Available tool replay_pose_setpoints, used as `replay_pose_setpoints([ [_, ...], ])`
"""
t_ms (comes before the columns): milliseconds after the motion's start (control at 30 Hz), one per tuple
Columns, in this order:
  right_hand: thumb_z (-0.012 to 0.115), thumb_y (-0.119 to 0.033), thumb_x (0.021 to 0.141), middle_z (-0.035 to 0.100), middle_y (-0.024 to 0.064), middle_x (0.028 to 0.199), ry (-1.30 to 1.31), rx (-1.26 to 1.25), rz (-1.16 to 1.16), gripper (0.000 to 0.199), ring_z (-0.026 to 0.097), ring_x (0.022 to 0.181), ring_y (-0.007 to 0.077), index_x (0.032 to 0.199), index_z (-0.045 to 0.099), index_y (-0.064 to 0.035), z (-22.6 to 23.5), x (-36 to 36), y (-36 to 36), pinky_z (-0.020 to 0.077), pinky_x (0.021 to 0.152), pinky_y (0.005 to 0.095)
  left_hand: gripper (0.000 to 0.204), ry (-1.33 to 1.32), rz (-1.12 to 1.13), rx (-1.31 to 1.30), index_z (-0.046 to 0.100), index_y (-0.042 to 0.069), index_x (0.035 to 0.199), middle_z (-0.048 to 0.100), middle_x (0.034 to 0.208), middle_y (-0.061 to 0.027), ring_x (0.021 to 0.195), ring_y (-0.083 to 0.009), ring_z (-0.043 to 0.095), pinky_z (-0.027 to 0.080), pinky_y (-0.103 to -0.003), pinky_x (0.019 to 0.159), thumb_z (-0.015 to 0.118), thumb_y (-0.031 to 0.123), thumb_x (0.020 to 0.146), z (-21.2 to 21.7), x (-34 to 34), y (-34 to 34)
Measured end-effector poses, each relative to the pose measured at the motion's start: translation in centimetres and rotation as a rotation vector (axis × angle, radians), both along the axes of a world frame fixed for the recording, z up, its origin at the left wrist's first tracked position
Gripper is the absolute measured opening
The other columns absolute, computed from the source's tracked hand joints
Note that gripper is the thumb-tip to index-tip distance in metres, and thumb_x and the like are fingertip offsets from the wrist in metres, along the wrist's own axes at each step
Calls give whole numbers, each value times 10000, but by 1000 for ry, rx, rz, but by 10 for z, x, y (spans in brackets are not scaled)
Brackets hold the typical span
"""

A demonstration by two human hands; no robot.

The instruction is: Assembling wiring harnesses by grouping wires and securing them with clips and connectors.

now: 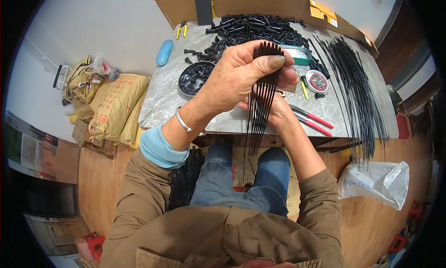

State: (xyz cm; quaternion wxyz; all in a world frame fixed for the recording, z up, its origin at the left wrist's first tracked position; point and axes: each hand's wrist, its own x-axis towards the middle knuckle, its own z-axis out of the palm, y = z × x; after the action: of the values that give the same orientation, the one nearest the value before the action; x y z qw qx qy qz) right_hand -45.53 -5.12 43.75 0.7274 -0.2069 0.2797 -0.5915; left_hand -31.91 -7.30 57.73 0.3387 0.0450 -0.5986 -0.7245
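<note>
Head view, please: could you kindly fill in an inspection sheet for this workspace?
Surface: grey marbled table, crowded.
Job's things: bundle of thin black rods; more rods fanned out.
Clutter: pile of black parts, round tray, red-handled pliers, blue case, yellow cutters.
Grip: left hand pinches the bundle top; right hand holds it lower.
Cables: nothing seen.
Surroundings: yellow sacks, white bag, cardboard, wooden floor.

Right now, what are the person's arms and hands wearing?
Both hands are bare, no gloves. The left hand has a silver bangle at the wrist, with a light blue cuff showing under a brown jacket sleeve. The right hand is mostly hidden; its arm has the same brown sleeve, pushed up the forearm.
</note>
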Motion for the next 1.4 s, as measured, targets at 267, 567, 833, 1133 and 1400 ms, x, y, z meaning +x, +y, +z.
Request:
replay_pose_setpoints([
  [267, 555, -210, 930, 666, 86, 920, 126, -209, -42, 294, 665, 788, 175, 1111, 578, 20, 38, -8, -54, 583, 681, 309, 214, 45, 57, -49, 606, -13, 1063, 686, 938, -108, 869, -167, 678, 555, -289, 802, 555, 170, 962, 4, 14, 0],
  [567, 659, -346, 814, 659, 267, 945, 2059, -17, -312, 379, 651, 903, 397, 946, 659, 9, 48, -49, -85, 503, 789, 487, 240, -27, 63, -125, 578, -21, 1068, 676, 953, -133, 918, -231, 677, 540, -355, 868, 525, 193, 975, -31, 18, -10],
  [833, 667, -415, 785, 542, 113, 1265, 2107, -846, -478, 522, 450, 1224, 317, 1198, 579, -108, 6, -31, -58, 338, 1006, 532, 121, -121, 68, -357, 606, -21, 1010, 696, 927, -128, 936, -206, 669, 515, -322, 873, 546, 56, 939, -39, 21, 19],
  [1133, 567, -423, 881, 345, 109, 1472, 2235, -618, -326, 606, 222, 1399, 368, 1372, 425, -96, -15, -28, -70, 172, 1069, 652, 200, -74, 51, -695, 615, -11, 1062, 700, 969, -119, 894, -237, 694, 551, -308, 807, 607, -21, 862, -41, 32, 52],
  [1400, 633, -292, 865, 619, 119, 1197, 1899, -519, -780, 386, 567, 1123, 332, 1183, 594, -77, 11, -61, -100, 430, 947, 441, 202, -52, 89, -653, 614, -5, 1060, 695, 974, -128, 921, -241, 688, 553, -311, 811, 608, -27, 860, -41, 36, 44],
])
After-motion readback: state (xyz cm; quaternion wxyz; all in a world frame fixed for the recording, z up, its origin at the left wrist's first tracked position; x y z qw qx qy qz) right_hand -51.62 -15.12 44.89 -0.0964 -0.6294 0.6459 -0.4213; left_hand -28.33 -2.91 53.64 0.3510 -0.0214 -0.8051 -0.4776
